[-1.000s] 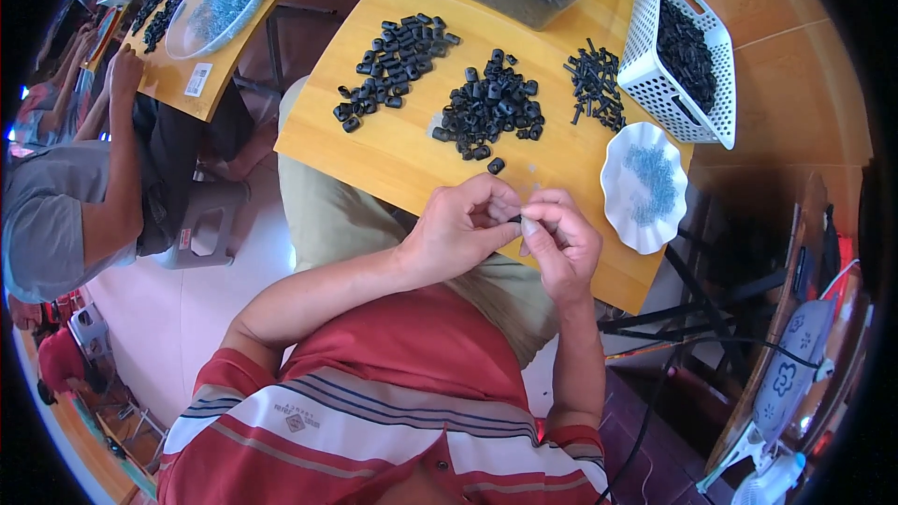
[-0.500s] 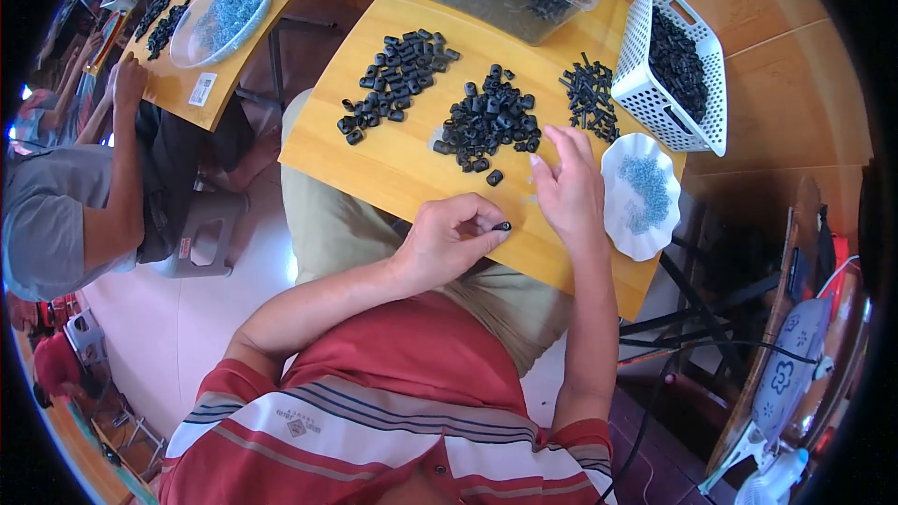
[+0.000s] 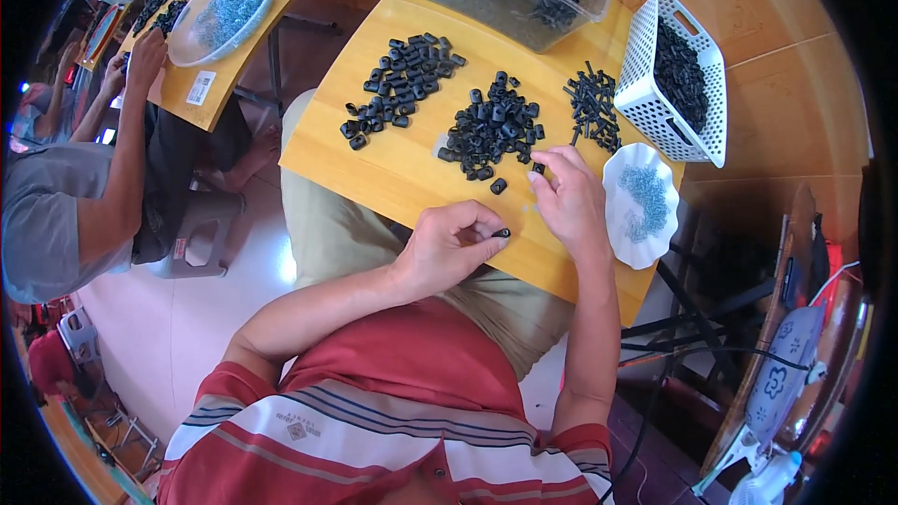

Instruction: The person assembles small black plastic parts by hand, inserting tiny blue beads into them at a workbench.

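Over the near edge of the yellow table (image 3: 374, 168), my left hand (image 3: 454, 243) is closed in a pinch around a small black plastic piece (image 3: 502, 233) with a hole in its end. My right hand (image 3: 569, 194) pinches another small black piece (image 3: 538, 168) between thumb and fingertips, at the right side of the middle pile of black parts (image 3: 491, 126). One loose black part (image 3: 499, 186) lies just below that pile. A scalloped white dish (image 3: 617, 224) of small clear-blue pieces stands right beside my right hand. Behind it lie thin black stick-like parts (image 3: 591, 103).
Black rounded parts (image 3: 402, 79) spread over the table's left. A clear bin (image 3: 524, 28) and a white perforated basket (image 3: 655, 117), both holding black parts, stand at the back and right. On the left, a person (image 3: 65, 215) works at another table with a clear bowl (image 3: 182, 42).
My right hand has closed on a small black piece near the middle pile; its fingers were apart before. My left hand keeps its pinch. The co-worker's hand has moved toward their parts.
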{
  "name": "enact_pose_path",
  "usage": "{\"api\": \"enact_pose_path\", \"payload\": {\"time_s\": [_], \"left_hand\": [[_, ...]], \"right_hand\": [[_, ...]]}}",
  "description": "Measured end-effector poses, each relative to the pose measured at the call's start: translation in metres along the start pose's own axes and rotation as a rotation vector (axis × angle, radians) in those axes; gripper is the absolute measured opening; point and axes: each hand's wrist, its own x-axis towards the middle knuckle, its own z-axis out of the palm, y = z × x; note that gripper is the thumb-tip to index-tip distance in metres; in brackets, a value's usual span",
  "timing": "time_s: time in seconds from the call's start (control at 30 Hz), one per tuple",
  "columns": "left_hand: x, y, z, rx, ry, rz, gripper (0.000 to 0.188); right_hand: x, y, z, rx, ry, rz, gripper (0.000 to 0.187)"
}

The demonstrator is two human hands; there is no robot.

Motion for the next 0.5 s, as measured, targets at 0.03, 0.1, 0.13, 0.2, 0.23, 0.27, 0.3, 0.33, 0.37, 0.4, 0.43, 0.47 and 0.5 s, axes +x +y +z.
{"api": "enact_pose_path", "payload": {"time_s": [0.03, 0.1, 0.13, 0.2, 0.23, 0.27, 0.3, 0.33, 0.37, 0.4, 0.43, 0.47, 0.5], "left_hand": [[0.0002, -0.0004, -0.0004, -0.006, -0.002, -0.003, 0.011], [0.0004, 0.0002, -0.0008, -0.015, -0.004, -0.005, 0.011], [0.0004, 0.0005, -0.0009, -0.020, -0.007, -0.007, 0.012], [0.0008, -0.0001, -0.0001, -0.021, 0.009, 0.000, 0.011], [0.0009, -0.0003, 0.0002, -0.021, 0.023, 0.008, 0.012], [0.0007, -0.0004, 0.0001, -0.022, 0.023, 0.009, 0.012], [0.0008, -0.0004, 0.0002, -0.028, 0.019, 0.004, 0.011], [0.0010, -0.0005, 0.0002, -0.034, 0.015, -0.002, 0.011], [0.0013, -0.0008, 0.0002, -0.035, 0.014, 0.000, 0.011], [0.0011, -0.0015, 0.0001, -0.026, 0.015, 0.002, 0.011], [0.0009, -0.0020, 0.0001, -0.017, 0.015, 0.004, 0.011], [0.0006, -0.0024, 0.0001, -0.017, 0.015, 0.004, 0.011], [0.0007, -0.0025, -0.0002, -0.021, 0.014, 0.004, 0.011]], "right_hand": [[-0.0005, 0.0005, 0.0002, 0.037, 0.000, 0.017, 0.022], [-0.0018, 0.0015, -0.0001, 0.074, -0.002, 0.034, 0.022], [-0.0026, 0.0021, -0.0005, 0.091, 0.001, 0.037, 0.023], [-0.0041, 0.0040, -0.0018, 0.107, 0.003, 0.039, 0.024], [-0.0049, 0.0054, -0.0025, 0.083, -0.006, 0.044, 0.024], [-0.0053, 0.0059, -0.0030, 0.058, -0.015, 0.050, 0.024], [-0.0056, 0.0056, -0.0033, 0.056, -0.014, 0.050, 0.024], [-0.0057, 0.0048, -0.0033, 0.067, 0.018, 0.024, 0.025], [-0.0057, 0.0039, -0.0032, 0.078, 0.050, -0.003, 0.025], [-0.0051, 0.0022, -0.0028, 0.077, 0.050, -0.003, 0.025], [-0.0036, 0.0000, -0.0023, 0.085, 0.033, -0.010, 0.027], [-0.0026, -0.0012, -0.0023, 0.094, 0.016, -0.019, 0.028], [-0.0020, -0.0004, -0.0018, 0.093, 0.018, -0.018, 0.028]]}}
